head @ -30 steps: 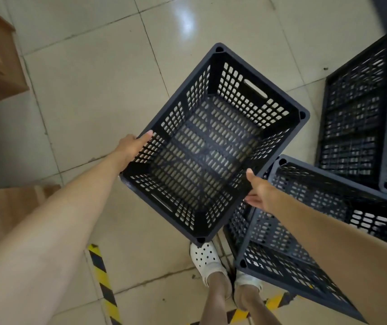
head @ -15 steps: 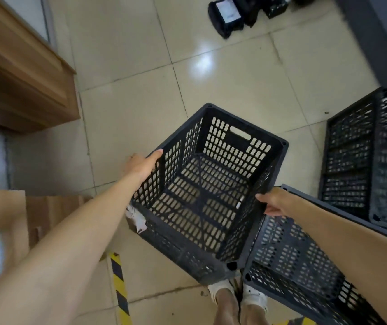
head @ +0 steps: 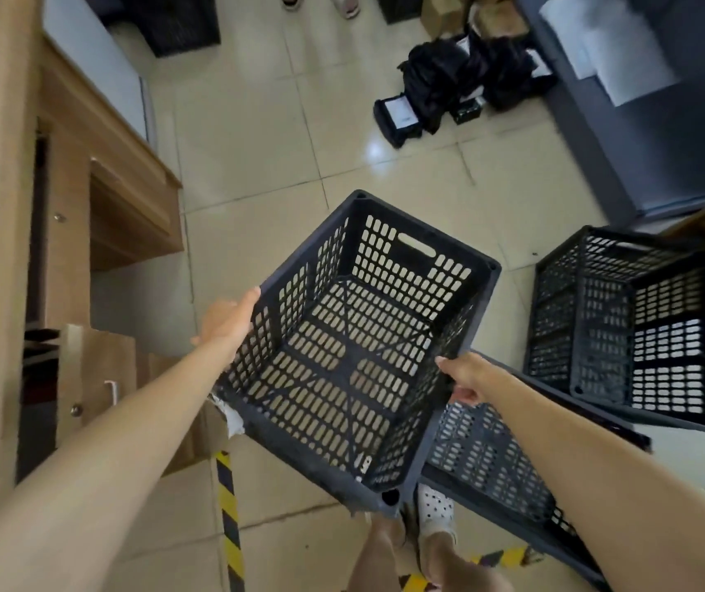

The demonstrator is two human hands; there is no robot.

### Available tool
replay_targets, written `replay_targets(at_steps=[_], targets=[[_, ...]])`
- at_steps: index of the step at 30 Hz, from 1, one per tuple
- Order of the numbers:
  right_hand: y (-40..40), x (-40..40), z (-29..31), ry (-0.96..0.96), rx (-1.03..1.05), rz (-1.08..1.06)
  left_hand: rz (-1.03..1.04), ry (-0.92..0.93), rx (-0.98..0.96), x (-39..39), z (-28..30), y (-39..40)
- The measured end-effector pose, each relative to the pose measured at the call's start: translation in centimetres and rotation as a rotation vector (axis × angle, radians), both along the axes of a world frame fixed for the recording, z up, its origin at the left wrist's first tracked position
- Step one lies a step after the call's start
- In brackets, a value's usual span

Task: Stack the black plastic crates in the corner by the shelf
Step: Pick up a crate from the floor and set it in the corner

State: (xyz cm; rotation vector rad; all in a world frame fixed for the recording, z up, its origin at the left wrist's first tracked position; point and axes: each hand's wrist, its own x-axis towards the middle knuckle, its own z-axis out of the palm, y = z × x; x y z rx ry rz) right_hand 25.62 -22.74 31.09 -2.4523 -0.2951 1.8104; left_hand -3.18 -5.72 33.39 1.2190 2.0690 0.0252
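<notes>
I hold an empty black perforated plastic crate (head: 355,348) in the air in front of me, its open top tilted toward me. My left hand (head: 227,320) grips its left rim and my right hand (head: 464,376) grips its right rim. Below my right arm a second black crate (head: 492,459) lies on the floor, partly hidden by the held crate. Farther right stand more black crates (head: 628,331), one nested in another.
A wooden desk and cabinet (head: 98,215) line the left side. Yellow-black hazard tape (head: 229,506) runs across the tiled floor by my feet (head: 434,512). Black bags and boxes (head: 449,87) lie far ahead. A dark grey unit (head: 662,134) stands at the right.
My view has lifted and shifted, showing more of the room ahead. The held crate has moved left and forward, away from the floor crates, with both hands still on its rims.
</notes>
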Motion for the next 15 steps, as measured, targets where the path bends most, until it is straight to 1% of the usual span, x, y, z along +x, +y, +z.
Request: replay_targets(at_steps=[4, 5, 7, 10, 15], targets=[[-1.7, 1.2, 4.3, -0.056, 0.116, 0.039, 0.076, -0.049, 0.123, -0.5, 4.4, -3.1], [-2.0, 1.7, 5.7, -0.064, 0.127, 0.037, 0.094, -0.063, 0.136, -0.3, 5.4, -3.8], [-2.6, 2.4, 8.4, -0.020, 0.122, 0.024, 0.124, -0.071, 0.153, -0.1, 7.2, -5.3], [-4.1, 3.8, 10.9, -0.036, 0.147, 0.051, 0.152, -0.112, 0.175, 0.2, 9.5, -8.3], [-8.8, 4.5, 16.5, 0.002, 0.223, 0.139, 0.239, -0.108, 0.213, 0.9, 13.7, -16.4]])
